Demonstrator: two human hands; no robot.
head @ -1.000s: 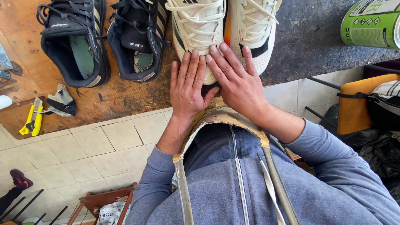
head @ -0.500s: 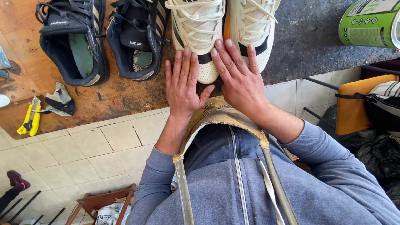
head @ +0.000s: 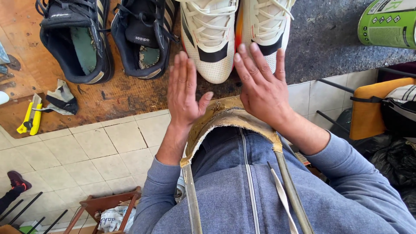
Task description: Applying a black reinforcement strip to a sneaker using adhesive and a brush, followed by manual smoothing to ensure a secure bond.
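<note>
Hands parted | left hand (head: pixel 184 93), right hand (head: pixel 260 86) open, flat | white shoes (head: pixel 234 34) laced, seemingly clean

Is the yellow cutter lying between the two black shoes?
No, the yellow cutter lies on the wooden bench top at the far left, beside a scrap of material, away from the black shoes.

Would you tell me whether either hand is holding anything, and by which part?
Nothing is held. The left hand and right hand are open and flat, fingers near the heels of the white shoes.
</note>
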